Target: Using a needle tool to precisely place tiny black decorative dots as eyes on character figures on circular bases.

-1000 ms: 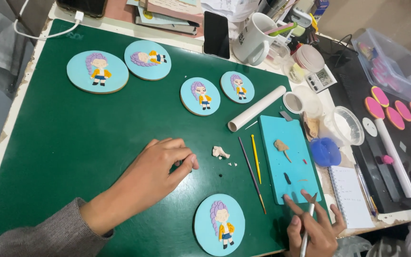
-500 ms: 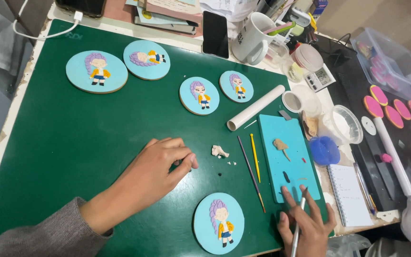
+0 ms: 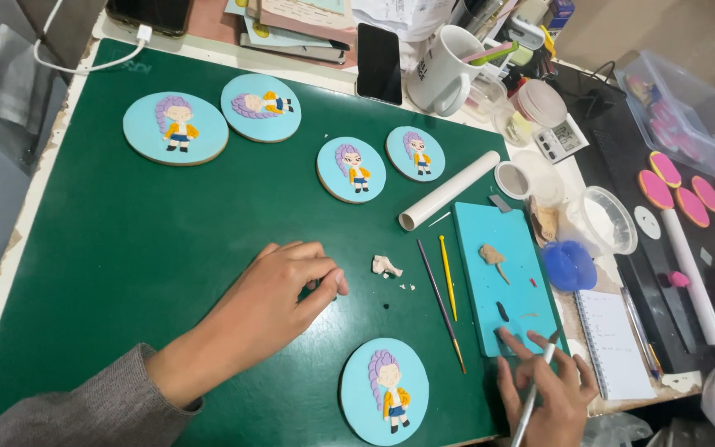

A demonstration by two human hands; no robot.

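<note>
Head view showed the right hand [image 3: 544,389] gripping a thin tool [image 3: 533,396] near the teal board's [image 3: 506,281] near edge, its shaft running toward the dark clay bit [image 3: 501,311] just beyond. The left hand [image 3: 279,290] rested loosely curled and empty on the green mat [image 3: 126,248].

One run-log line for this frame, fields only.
left hand: resting curled on green mat | right hand: holding thin tool at teal board | nearest: round figure plaque

Right hand [image 3: 544,393] gripping tool [image 3: 531,397]

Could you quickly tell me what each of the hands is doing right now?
Left hand: loosely curled on the green mat, holding nothing visible.
Right hand: holding a thin tool.
</note>
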